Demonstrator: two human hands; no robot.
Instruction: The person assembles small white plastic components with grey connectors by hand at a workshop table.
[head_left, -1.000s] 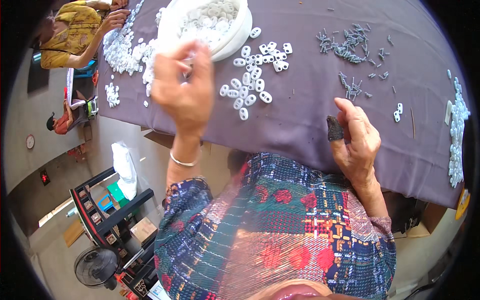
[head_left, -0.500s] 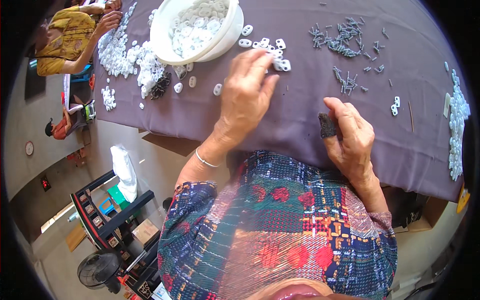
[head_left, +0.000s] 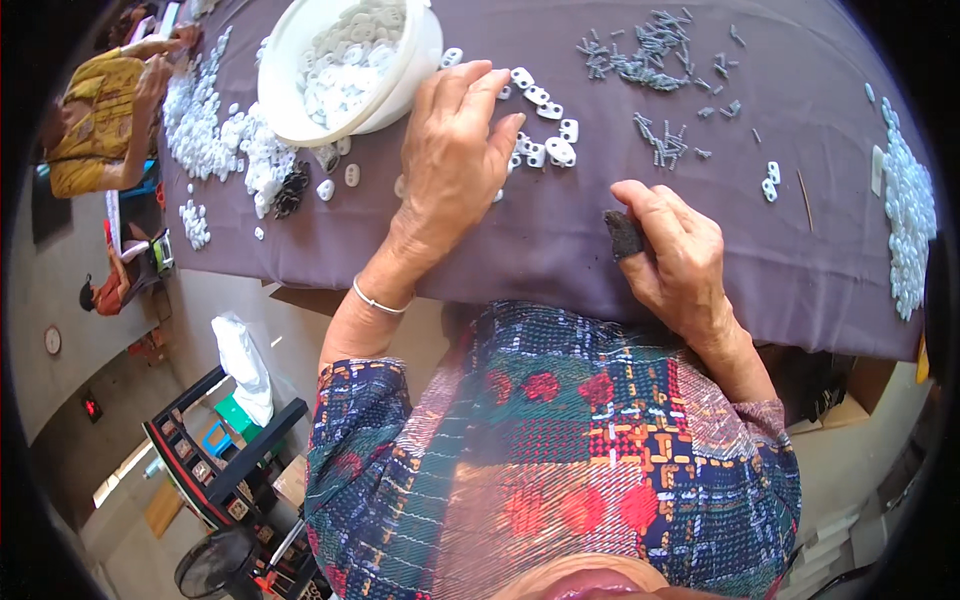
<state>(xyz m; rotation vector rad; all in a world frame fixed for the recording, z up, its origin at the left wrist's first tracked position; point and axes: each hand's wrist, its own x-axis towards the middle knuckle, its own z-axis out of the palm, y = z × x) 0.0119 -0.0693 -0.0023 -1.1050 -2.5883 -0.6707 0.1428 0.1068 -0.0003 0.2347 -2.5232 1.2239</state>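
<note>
My left hand (head_left: 455,150), a white bracelet on its wrist, hovers palm down beside a loose cluster of small white two-holed plastic pieces (head_left: 561,152). Its fingers are stretched out and the thumb stands apart; part of the cluster is hidden under it. My right hand (head_left: 680,245) hangs over the near edge of the cloth, fingers curled and the thumb close to them. A dark wrap (head_left: 623,233) covers its thumb. Whatever may lie inside those fingers is hidden. Past the right hand lie small grey screws (head_left: 660,145) in a loose group.
A white tub (head_left: 425,60) full of the white pieces stands at the back left, with heaps of white parts (head_left: 200,110) beyond it. A larger screw pile (head_left: 650,55) lies farther back. Pale oval pieces (head_left: 905,220) line the right edge. Another person (head_left: 95,120) sits at far left.
My left hand has drawn back leftward off the white pieces, uncovering more of them, which now lie in a looser curve. The right hand keeps its curled pose. The whole view has shifted slightly.
</note>
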